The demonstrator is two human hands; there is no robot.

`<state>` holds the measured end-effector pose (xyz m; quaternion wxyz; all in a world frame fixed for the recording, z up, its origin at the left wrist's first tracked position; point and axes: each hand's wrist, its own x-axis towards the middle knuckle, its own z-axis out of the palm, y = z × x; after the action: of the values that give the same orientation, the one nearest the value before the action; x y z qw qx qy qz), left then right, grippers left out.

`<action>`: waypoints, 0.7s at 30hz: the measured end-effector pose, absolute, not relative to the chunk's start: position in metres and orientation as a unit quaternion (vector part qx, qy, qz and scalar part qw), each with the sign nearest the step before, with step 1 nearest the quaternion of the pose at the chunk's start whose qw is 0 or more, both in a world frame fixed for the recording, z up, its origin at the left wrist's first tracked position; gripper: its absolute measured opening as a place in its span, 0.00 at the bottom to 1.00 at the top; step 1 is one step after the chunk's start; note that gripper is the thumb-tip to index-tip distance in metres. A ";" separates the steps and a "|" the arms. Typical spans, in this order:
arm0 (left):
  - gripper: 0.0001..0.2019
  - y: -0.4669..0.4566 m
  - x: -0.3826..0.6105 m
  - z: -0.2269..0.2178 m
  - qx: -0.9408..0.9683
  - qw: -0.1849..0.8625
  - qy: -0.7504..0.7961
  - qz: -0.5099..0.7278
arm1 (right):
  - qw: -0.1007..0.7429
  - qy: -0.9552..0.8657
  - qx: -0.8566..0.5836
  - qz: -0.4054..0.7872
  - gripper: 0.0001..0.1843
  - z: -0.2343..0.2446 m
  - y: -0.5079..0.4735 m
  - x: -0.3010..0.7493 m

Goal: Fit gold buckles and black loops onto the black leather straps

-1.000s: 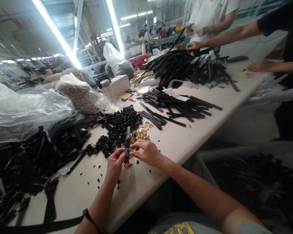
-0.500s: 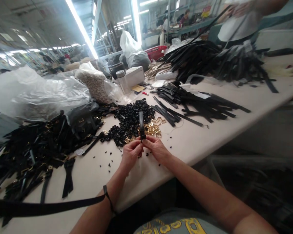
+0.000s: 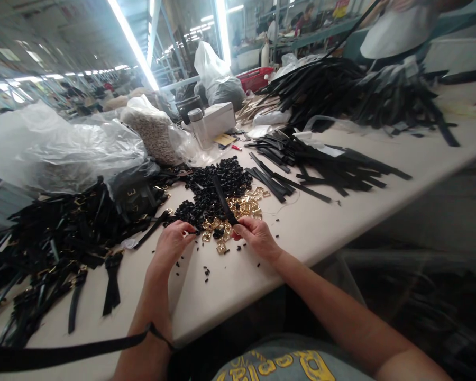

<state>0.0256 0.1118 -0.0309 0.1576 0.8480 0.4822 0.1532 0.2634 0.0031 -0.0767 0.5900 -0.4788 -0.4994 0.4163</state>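
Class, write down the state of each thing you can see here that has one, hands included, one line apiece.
Black loops, heaped loose
Gold buckles, loose, scattered
Black strap, gripped near one end, slanted
Right hand, closed on the black strap
Left hand, beside the black loops, grip unclear
Black strips, lying piled
Jar, upright, lid on
Ceiling lights, lit

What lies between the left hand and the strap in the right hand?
In the head view, gold buckles and small black pieces lie between the left hand and the black strap.
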 end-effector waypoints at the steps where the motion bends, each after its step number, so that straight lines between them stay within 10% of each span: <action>1: 0.03 0.111 0.029 -0.034 0.854 0.138 0.483 0.135 | 0.587 -0.498 -0.477 0.424 0.17 -0.076 0.003 0.263; 14: 0.06 0.100 0.053 -0.042 0.837 0.052 0.524 0.145 | 0.571 -0.470 -0.498 0.453 0.17 -0.077 0.003 0.258; 21: 0.14 0.079 0.083 -0.052 0.614 0.534 0.457 0.358 | 0.571 -0.462 -0.497 0.462 0.12 -0.076 0.006 0.255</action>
<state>0.0831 0.0790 -0.0524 0.5343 0.6142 0.4574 0.3579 0.2545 0.0063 -0.0764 0.5714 -0.4968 -0.4621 0.4617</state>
